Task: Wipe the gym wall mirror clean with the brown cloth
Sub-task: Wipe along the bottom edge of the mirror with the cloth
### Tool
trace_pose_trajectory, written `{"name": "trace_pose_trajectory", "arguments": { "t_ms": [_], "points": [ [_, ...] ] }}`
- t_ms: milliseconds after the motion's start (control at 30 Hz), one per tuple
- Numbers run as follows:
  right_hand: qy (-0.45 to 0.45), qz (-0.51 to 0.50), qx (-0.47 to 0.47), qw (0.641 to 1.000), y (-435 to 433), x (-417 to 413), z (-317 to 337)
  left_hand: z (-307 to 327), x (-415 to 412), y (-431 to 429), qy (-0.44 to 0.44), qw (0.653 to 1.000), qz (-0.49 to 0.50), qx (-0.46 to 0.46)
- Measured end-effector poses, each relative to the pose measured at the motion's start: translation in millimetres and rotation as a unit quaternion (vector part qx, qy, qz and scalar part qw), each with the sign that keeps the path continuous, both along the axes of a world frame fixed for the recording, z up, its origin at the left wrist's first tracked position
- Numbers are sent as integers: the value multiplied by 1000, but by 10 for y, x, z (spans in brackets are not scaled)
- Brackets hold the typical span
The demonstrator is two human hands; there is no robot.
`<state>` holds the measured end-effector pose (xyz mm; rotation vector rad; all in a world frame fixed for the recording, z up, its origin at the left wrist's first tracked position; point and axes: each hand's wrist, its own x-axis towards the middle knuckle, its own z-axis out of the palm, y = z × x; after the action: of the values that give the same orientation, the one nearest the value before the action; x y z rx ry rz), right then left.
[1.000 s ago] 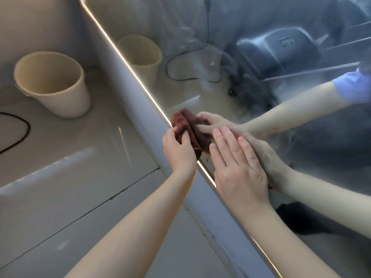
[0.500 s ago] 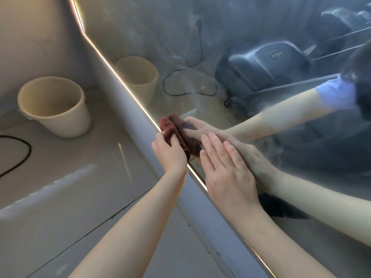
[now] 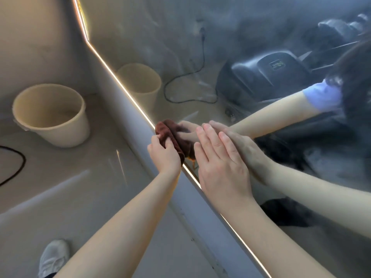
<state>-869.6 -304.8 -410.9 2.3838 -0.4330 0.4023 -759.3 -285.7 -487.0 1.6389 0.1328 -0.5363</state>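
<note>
The wall mirror (image 3: 251, 37) fills the right of the view, hazy with streaks, and a lit strip runs along its lower edge. My left hand (image 3: 165, 155) grips the bunched brown cloth (image 3: 170, 135) and presses it against the glass right at that lit edge. My right hand (image 3: 222, 167) lies flat on the mirror beside the cloth, fingers spread, holding nothing. Both hands and forearms are doubled in the reflection.
A cream bucket (image 3: 51, 115) stands on the floor at the left near the wall, also reflected in the mirror. A black cable (image 3: 14, 169) loops at the far left. My white shoe (image 3: 53, 257) shows at the bottom left. Dark gym equipment (image 3: 267, 77) appears in the reflection.
The view has shifted so the mirror's lower corner and more floor show. My left hand keeps the cloth on the lit edge; the right hand stays flat beside it.
</note>
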Motion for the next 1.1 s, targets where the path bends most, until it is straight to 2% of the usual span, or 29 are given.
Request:
{"name": "trace_pose_trajectory", "arguments": {
  "t_ms": [367, 1100],
  "points": [
    [9, -7, 1, 1000, -49, 477, -10, -4, 480, -52, 24, 1000, -9, 9],
    [45, -10, -7, 999, -159, 1193, 77, 44, 1317, -158, 18, 1000, -11, 10]
  ]
}}
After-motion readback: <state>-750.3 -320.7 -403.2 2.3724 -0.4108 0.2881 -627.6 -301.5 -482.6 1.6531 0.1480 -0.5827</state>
